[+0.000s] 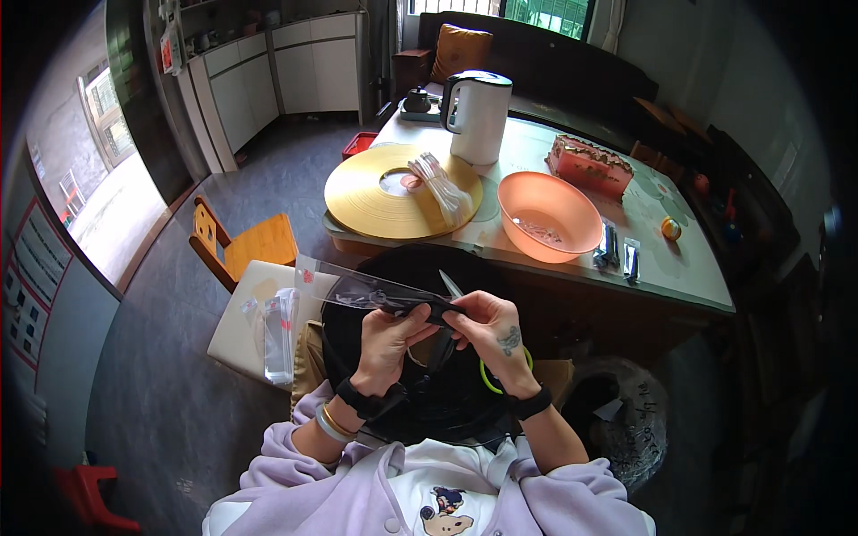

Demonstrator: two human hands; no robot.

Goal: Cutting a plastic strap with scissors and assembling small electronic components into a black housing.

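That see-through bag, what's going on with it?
A person's left hand and right hand pinch something black close together, with the long clear bag stretching out to the left. I can't tell if the black thing is inside. Other clear packets lie on the pale seat. An orange bowl sits on the table.

The bare left hand (386, 344) and the tattooed right hand (490, 329) are pinching a narrow black item (435, 306); a long, clear plastic bag (341, 283) is extending leftward from them.
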